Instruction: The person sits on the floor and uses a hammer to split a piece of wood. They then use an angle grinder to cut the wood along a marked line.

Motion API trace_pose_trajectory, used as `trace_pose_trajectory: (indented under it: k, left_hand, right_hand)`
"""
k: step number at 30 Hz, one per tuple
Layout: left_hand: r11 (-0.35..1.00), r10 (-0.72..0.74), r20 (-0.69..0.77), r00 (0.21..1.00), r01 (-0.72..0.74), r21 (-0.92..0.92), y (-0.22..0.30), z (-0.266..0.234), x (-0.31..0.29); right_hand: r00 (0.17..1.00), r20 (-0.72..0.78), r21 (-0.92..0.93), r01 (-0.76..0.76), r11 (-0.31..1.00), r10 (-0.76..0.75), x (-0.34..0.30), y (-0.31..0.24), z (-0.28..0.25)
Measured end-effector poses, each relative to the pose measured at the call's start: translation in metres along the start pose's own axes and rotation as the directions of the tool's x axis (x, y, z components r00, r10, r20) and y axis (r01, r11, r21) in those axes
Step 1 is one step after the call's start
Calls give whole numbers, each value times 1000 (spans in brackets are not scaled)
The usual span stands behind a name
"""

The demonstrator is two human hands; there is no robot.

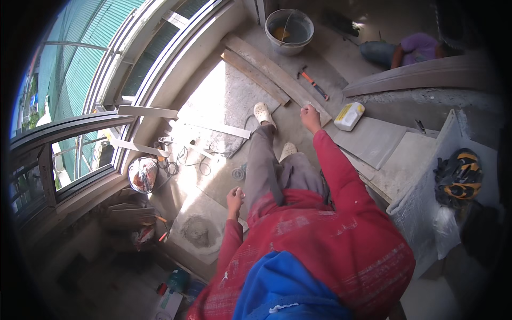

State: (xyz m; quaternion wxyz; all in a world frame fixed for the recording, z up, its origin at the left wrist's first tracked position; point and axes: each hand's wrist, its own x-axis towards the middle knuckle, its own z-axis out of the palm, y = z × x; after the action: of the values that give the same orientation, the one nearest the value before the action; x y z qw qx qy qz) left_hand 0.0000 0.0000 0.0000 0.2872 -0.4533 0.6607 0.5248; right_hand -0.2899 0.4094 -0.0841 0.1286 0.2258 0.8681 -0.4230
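I log left hand [234,201] and right hand [310,117], fingers curled; grip, I cannot tell. Near the right: jug [349,117], hammer [313,83], plank [280,79].

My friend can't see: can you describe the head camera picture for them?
A person in a red top holds their left hand and right hand apart above the floor; any grip is unclear. Wooden boards, an orange-and-black hammer and a bucket are ahead, with a white-and-yellow container near the right hand and a window frame at left.
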Motion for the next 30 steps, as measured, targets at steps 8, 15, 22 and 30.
trace_pose_trajectory:
  k: [8, 15, 22, 30]
  left_hand:
    - [881, 213, 182, 960, -270, 389, 164, 92, 271]
    - [364, 511, 291, 808, -511, 779, 264, 230, 525]
    - [-211, 659, 580, 479, -622, 754, 298, 348, 648]
    - [-618, 382, 843, 379, -573, 538, 283, 385, 655]
  right_hand:
    - [979, -98, -155, -191, 969, 177, 74, 120, 41]
    - [991, -23, -447, -130, 885, 134, 221, 243, 132]
    - [873, -62, -594, 357, 721, -484, 339, 327, 208]
    - [798, -192, -542, 399, 740, -571, 355, 362, 223]
